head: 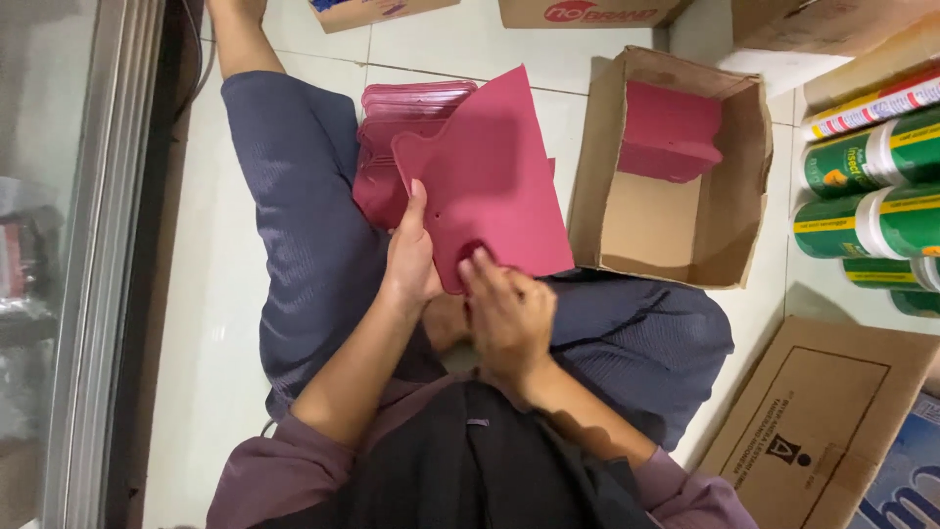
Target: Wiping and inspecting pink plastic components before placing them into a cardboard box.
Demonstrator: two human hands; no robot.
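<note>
1. At the far left a glass door with a metal frame (108, 245) runs down the edge of the view, and pale floor tiles (211, 323) lie beside it.
2. The person sits on the floor in blue-grey trousers (294, 196), one leg stretched away from the camera and the other folded across to the right.
3. A stack of dark red card pieces (387, 137) lies on the tiles against the stretched leg, partly hidden behind the sheet in the hands.
4. The left hand (411, 257) grips the left edge of a dark red card sheet (494, 181): the thumb lies up along the front of the sheet, and the other fingers are curled out of sight behind it.
5. The sheet is held up over the lap, tilted, its shaped lower end toward the body and its wide end pointing up and away toward the box.
6. The right hand (509, 318) meets the bottom edge of the same sheet. Its fingers are bent and close together, the tips pressed on the card near a small cut-out, pinching the lower end.
7. To the right of the sheet stands an open cardboard box (587, 167) on the floor, with more dark red card pieces (671, 132) lying in its far end.
8. Farther right, green and white spray cans (867, 196) lie on their sides in a row, well apart from the hands.
9. In the lower right corner a flattened brown carton (822, 421) rests on the tiles.
</note>
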